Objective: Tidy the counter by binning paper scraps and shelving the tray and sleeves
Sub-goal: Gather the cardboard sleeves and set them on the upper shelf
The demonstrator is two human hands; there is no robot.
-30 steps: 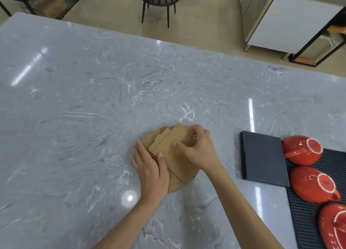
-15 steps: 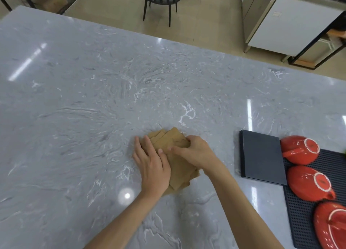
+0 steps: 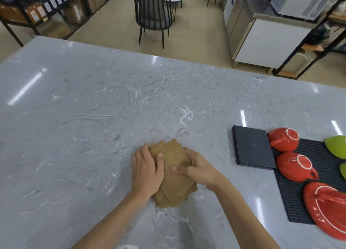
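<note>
A loose stack of flat brown cardboard sleeves (image 3: 173, 175) lies on the grey marble counter (image 3: 93, 127) in front of me. My left hand (image 3: 147, 171) presses on the stack's left side, fingers laid over its edge and thumb on top. From the right, my right hand (image 3: 196, 169) clasps the stack, its fingers curled over the top sleeve. The sleeves are fanned unevenly, with corners sticking out at the far and near ends. A flat black tray (image 3: 252, 149) sits to the right, apart from both hands.
A black perforated mat (image 3: 318, 166) at the right edge carries upturned red cups (image 3: 284, 139), a red saucer (image 3: 327, 209) and green cups (image 3: 337, 145). Beyond the counter stand a dark chair (image 3: 152, 14), storage shelves (image 3: 37, 10) and a steel cabinet (image 3: 262, 37).
Both hands have pushed the fanned sleeves closer into one pile. The right hand slid from the far end down to the stack's right side. The camera has tilted up, showing more of the room.
</note>
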